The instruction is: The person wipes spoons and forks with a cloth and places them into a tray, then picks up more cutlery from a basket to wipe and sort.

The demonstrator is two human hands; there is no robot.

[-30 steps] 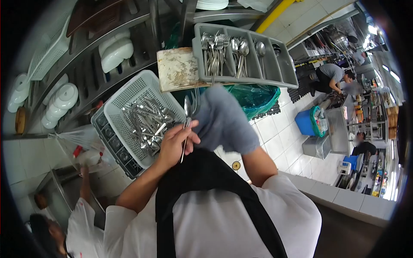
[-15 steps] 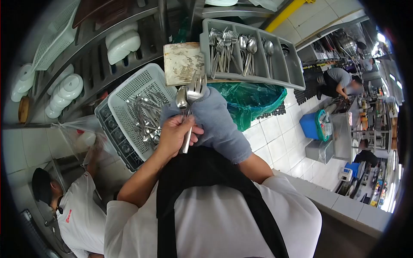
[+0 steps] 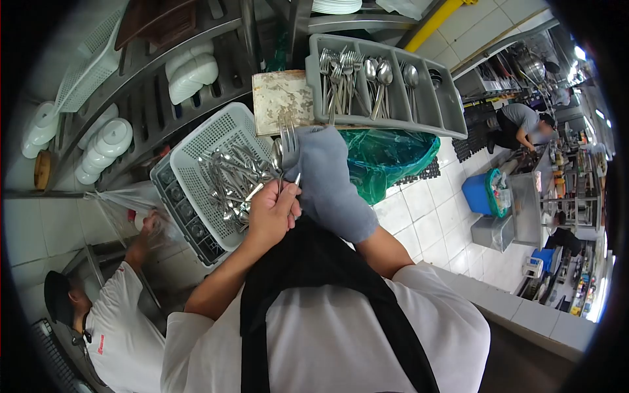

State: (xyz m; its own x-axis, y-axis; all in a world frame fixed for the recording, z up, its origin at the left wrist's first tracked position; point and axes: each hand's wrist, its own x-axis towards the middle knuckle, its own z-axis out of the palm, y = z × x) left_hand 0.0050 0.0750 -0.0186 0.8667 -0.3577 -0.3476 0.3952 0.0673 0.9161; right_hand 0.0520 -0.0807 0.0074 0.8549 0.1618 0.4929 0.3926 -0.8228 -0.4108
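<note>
My left hand [image 3: 275, 208] is closed around a few pieces of cutlery. Among them are a fork [image 3: 289, 145], its tines pointing away from me, and a spoon [image 3: 277, 157] beside it. A grey cloth [image 3: 327, 183] covers my right hand completely, so its fingers are hidden; only the forearm [image 3: 386, 252] shows. The cloth lies right against the fork. Left of my hands, a white perforated basket [image 3: 190, 173] holds a heap of loose cutlery [image 3: 232, 177]. Beyond the cloth is a grey cutlery tray [image 3: 426, 121] with forks and spoons in separate compartments.
Under the basket stands a dark glass rack [image 3: 190, 226]. A worn board [image 3: 278, 98] adjoins the tray, with a green bag-lined bin [image 3: 393, 160] below. White crockery [image 3: 108, 144] sits on metal racks at left. A co-worker [image 3: 118, 314] is at lower left, another [image 3: 521, 124] far right.
My left hand has turned and shifted slightly, and the fork now stands more apart from the cloth. The spoon sits lower beside it. The co-worker at left has shifted their arm.
</note>
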